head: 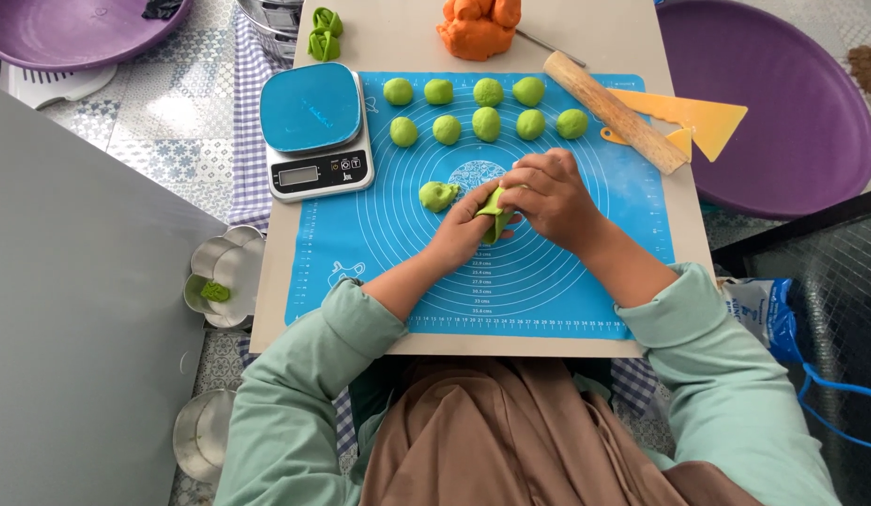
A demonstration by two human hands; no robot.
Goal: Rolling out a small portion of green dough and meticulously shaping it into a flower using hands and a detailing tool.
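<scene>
Dough shaping is the step in hand, judging by the piece pinched between both hands over the blue silicone mat [379, 234]. Far to the left of the fingers sits a blue kitchen scale [315, 131] at the mat's upper corner. Nearer, just left of the left hand [465, 230], lies a loose green dough lump [438, 196], apart from the fingers and resting on the mat. The left hand's fingers are curled closed around the lower end of a flattened green dough piece [495, 208], while the right hand [548, 197] closes over its upper end from the other side, so the piece sits directly between the two sets of fingertips, partly hidden by them. Beyond the fingers, two rows of green dough balls [486, 108] are lined up. To the right of the right hand lies a wooden rolling pin [615, 112], slanted, with a yellow scraper [698, 117] just past it. The next move seems to call for even fingertip pressure, so the thin piece folds without tearing.
</scene>
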